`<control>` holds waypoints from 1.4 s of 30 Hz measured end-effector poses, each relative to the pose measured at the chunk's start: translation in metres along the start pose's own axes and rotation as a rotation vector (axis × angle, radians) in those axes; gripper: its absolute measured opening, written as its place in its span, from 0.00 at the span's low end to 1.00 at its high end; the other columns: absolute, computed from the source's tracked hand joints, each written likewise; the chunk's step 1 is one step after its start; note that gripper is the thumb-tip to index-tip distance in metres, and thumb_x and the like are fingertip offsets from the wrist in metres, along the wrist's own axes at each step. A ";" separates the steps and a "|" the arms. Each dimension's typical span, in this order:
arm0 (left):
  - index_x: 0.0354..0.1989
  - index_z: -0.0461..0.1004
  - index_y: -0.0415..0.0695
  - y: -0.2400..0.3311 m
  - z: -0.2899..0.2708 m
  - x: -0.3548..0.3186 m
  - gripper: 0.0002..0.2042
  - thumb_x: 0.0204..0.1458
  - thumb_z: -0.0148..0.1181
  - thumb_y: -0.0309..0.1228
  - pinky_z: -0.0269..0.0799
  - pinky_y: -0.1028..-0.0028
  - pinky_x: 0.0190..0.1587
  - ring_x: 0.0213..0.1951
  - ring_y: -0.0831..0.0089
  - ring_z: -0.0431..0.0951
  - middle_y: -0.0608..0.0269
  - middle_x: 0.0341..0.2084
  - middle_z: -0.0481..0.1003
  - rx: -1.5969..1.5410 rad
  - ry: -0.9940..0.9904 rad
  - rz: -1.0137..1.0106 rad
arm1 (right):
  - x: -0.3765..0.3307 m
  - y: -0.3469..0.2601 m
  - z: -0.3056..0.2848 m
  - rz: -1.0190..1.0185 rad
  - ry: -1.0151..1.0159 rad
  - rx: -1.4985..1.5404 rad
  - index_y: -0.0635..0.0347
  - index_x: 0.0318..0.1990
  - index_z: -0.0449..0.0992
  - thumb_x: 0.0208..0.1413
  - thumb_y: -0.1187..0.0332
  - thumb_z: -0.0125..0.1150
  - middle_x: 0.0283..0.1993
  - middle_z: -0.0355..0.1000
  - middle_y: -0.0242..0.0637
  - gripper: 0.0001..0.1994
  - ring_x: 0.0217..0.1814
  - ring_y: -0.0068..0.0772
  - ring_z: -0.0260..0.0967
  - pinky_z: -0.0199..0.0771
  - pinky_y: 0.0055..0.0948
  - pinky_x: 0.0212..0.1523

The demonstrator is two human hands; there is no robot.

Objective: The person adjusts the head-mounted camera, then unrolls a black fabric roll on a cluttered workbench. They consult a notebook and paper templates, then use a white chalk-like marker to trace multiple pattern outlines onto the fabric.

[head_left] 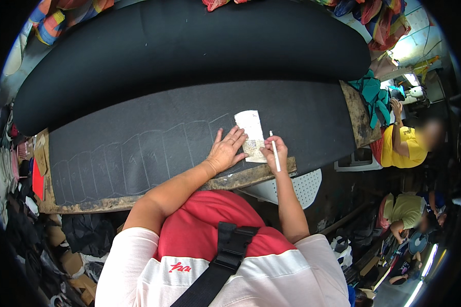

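A pale paper or card pattern piece (249, 124) with a speckled lower part lies on black fabric (307, 110) spread over the table. Across its left edge my left hand (226, 150) rests flat, fingers apart, pressing on the piece and the cloth. My right hand (282, 149) grips a slim white marking pencil (275, 148), held nearly upright beside the piece. Its thumb side touches the piece's lower right edge. Left of my hands, a row of pale traced outlines (148, 153) runs side by side along the fabric.
A thick black fabric roll (189, 43) lies along the table's far side. The worn wooden table edge (230, 180) is close to my body. A white perforated plastic chair (305, 189) stands below it. At right, a person in yellow (403, 146) sits near teal cloth (376, 97).
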State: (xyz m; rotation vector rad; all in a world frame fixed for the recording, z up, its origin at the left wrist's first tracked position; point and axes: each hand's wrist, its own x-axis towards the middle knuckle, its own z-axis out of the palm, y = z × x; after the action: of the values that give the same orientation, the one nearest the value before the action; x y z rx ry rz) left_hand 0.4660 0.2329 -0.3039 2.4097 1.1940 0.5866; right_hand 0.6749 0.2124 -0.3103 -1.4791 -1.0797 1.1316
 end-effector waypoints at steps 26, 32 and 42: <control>0.63 0.59 0.47 -0.005 0.005 0.010 0.34 0.49 0.56 0.51 0.33 0.33 0.61 0.69 0.68 0.47 0.63 0.66 0.53 0.092 -0.222 -0.116 | 0.106 -0.044 0.047 -0.069 0.155 -0.423 0.69 0.29 0.77 0.50 0.71 0.59 0.22 0.75 0.44 0.08 0.22 0.29 0.75 0.72 0.28 0.25; 0.63 0.60 0.47 -0.004 0.006 0.010 0.34 0.49 0.57 0.51 0.33 0.33 0.61 0.69 0.67 0.46 0.64 0.66 0.52 0.100 -0.225 -0.121 | 0.043 -0.031 0.025 -0.351 0.056 -0.676 0.66 0.31 0.76 0.52 0.69 0.57 0.25 0.74 0.48 0.08 0.27 0.44 0.75 0.72 0.35 0.29; 0.63 0.59 0.47 -0.004 0.006 0.011 0.34 0.48 0.59 0.49 0.33 0.34 0.62 0.69 0.68 0.46 0.64 0.66 0.52 0.075 -0.234 -0.140 | -0.055 -0.025 -0.002 -0.008 -0.161 -0.289 0.65 0.31 0.77 0.50 0.69 0.60 0.24 0.74 0.41 0.07 0.25 0.28 0.71 0.71 0.27 0.31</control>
State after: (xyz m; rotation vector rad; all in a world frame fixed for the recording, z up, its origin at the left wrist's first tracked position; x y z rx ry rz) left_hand 0.4724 0.2431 -0.3092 2.3527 1.2883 0.2143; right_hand 0.6643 0.1625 -0.2778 -1.6237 -1.4064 1.1394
